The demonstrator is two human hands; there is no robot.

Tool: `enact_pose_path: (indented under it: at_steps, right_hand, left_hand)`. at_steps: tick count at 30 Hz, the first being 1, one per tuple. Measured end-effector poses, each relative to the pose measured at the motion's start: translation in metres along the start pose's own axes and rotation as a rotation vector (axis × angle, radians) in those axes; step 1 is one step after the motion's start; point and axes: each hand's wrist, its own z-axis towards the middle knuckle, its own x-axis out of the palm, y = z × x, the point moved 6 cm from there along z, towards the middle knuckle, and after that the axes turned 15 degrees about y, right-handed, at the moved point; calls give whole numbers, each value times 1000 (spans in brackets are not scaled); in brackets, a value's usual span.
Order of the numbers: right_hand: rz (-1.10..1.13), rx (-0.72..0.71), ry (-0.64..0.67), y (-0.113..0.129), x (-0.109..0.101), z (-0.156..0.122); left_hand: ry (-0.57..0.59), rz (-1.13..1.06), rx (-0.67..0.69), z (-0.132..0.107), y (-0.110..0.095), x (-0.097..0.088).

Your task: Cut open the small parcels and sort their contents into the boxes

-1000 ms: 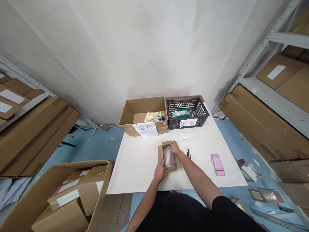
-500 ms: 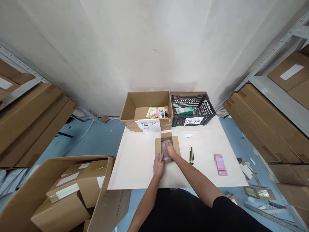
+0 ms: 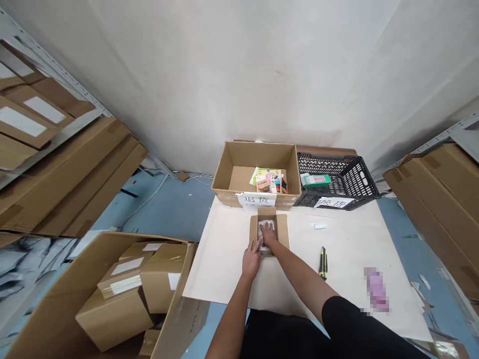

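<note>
The pale wrapped item [image 3: 265, 223] lies inside the small carton [image 3: 283, 232] on the bench [image 3: 224, 259], long axis running away from the person, under the flat, spread right hand [image 3: 268, 233]. The left hand [image 3: 251, 259] sits against the carton's near-left corner; whether it grips cannot be told. One second earlier both hands held the item's ends; it now appears seated lower.

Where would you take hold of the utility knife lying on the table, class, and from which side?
Probably best to grip the utility knife around the middle of its body, from above, thumb and fingers on its two long edges. It lies flat on the white table, its length running away from the person, with bare table either side. Which end holds the blade is too small to tell, so avoid the tips.
</note>
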Motion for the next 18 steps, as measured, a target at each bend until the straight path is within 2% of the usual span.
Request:
enact_pose_path:
  at_steps: [5,8,11,13,16,18]
  right_hand:
    - [-88,-39,-77,9,-12,-11]
    - [-42,-105,-81,18,-26,-23]
    - [-22,-176,-130,22,-47,-42]
    - [3,-227,-206,17,-67,-62]
    - [105,-361,-350,-3,-105,-99]
    - [180,-469,-368,-22,-124,-121]
  left_hand:
    - [-20,22,-12,-1,-2,0]
    - [-2,41,-13,-2,-1,0]
    - [-41,58,-46,-4,3,-3]
    - [-81,65,-64,-6,7,-7]
    - [-111,80,-72,-12,20,-15]
    - [-128,94,-78,-21,35,-23]
